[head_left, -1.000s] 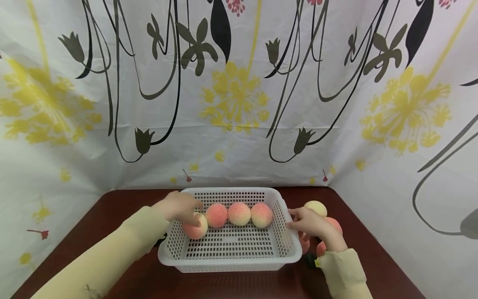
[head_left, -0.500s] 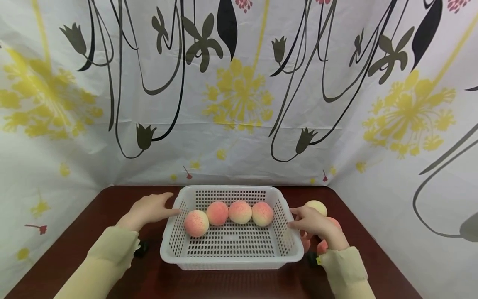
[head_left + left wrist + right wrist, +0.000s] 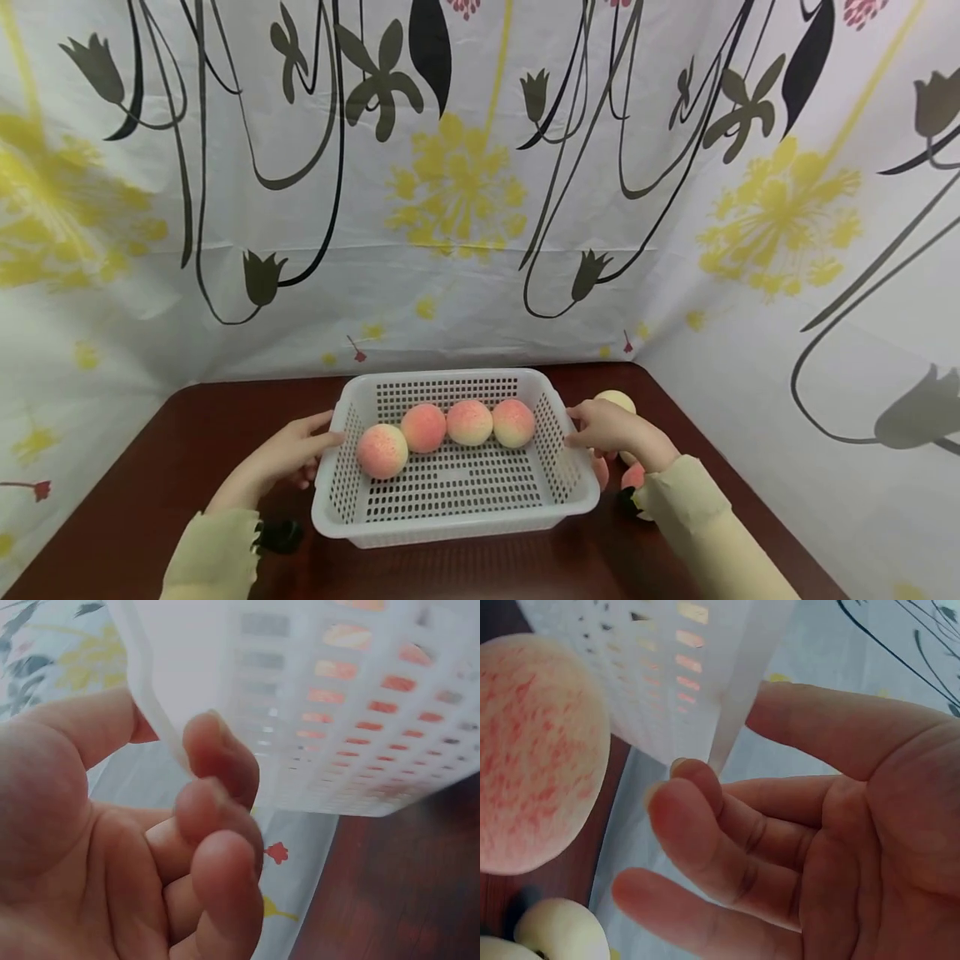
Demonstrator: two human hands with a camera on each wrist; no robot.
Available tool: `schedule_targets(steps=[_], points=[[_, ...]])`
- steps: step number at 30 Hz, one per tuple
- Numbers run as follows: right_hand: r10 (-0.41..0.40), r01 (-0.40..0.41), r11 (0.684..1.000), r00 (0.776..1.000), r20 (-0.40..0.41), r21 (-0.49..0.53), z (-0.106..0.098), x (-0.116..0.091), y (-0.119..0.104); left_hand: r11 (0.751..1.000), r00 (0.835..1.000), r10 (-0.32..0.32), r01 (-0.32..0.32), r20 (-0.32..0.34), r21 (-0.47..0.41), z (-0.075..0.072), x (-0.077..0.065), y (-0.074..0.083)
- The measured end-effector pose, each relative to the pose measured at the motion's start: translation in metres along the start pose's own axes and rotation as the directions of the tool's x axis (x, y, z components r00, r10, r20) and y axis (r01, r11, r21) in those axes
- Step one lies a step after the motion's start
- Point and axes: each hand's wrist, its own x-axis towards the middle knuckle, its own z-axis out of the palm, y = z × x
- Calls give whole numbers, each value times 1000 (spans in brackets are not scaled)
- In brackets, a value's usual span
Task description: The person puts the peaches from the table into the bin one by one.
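A white plastic basket (image 3: 450, 523) with slotted walls stands on the dark table. Inside, several pink-and-cream peaches (image 3: 423, 428) form a row along the back and left, the leftmost peach (image 3: 382, 451) sitting nearest the left wall. My left hand (image 3: 285, 454) grips the left rim, thumb over the edge; the left wrist view has its bent fingers (image 3: 225, 892) under the rim outside. On the opposite side, my right hand (image 3: 611, 433) holds the right rim between thumb and fingers. The right wrist view catches the basket wall (image 3: 735, 682) between that thumb and the fingertips.
More peaches lie on the table right of the basket, partly hidden by my right hand, among them a pale one (image 3: 617, 400) and a pinkish one (image 3: 633, 475). A large speckled peach (image 3: 540, 757) is close in the right wrist view. Flowered cloth (image 3: 450, 317) surrounds the table.
My left hand let go of the leftmost peach, drew back out of the basket to the left, and now holds the left rim. The right hand stays at the right rim. The head view shifted slightly.
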Motion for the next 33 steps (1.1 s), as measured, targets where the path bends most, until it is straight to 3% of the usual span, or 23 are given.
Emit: schedule_targets(steps=[6, 10, 16, 22, 25, 28, 33], points=[[-12, 12, 1000, 998, 54, 4, -6, 1, 1, 996, 998, 52, -49, 36, -74, -2, 0, -5], [14, -16, 1000, 997, 71, 23, -20, 3, 15, 995, 997, 66, -63, 37, -81, -1, 1, -8], [100, -102, 994, 993, 58, 35, -53, 14, 44, 995, 997, 68, -66, 25, -79, 0, 2, -9], [146, -146, 988, 989, -7, -49, -73, 37, 62, 995, 998, 69, -68, 12, -75, -5, -5, -11], [152, -156, 979, 988, -34, -134, -76, 50, 67, 995, 998, 60, -59, 1, -77, -8, -8, -12], [192, -189, 965, 981, 0, -183, -72, 61, 77, 996, 999, 50, -51, -11, -75, -8, -8, -12], [323, -316, 944, 944, 68, -92, -56, 61, 104, 997, 999, 44, -46, -22, -69, 0, -1, -10]])
